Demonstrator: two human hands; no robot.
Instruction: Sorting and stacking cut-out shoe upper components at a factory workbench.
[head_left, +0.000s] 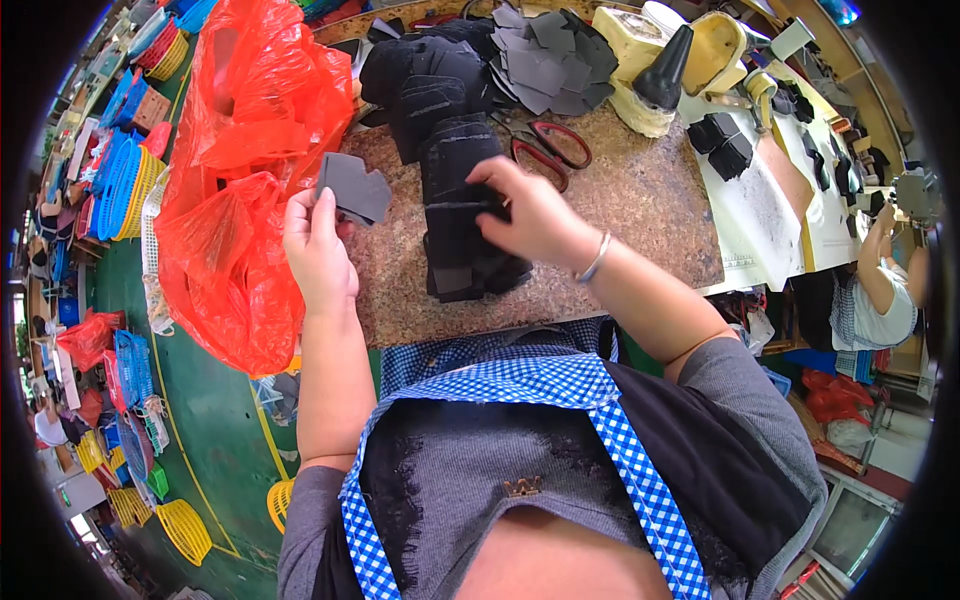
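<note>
My left hand [322,250] pinches a few flat dark-grey cut pieces [355,188], thumb on top, above the left part of the worktable. They look like thin sheet material with notched edges. My right hand [535,215] is over a long overlapping row of black cut pieces [455,185]. Its thumb and index finger are curved and apart, their tips at the row's right edge. No piece is clearly gripped between them. At the far end the row joins a larger heap of black pieces [425,85], beside a loose pile of grey pieces [550,65].
Red-handled scissors [545,155] lie right of the row on the mottled worktable [640,190]. A black cone [664,70] stands on a yellowish block at the back right. A red plastic bag [245,190] hangs at the left edge. Another person [880,300] sits far right.
</note>
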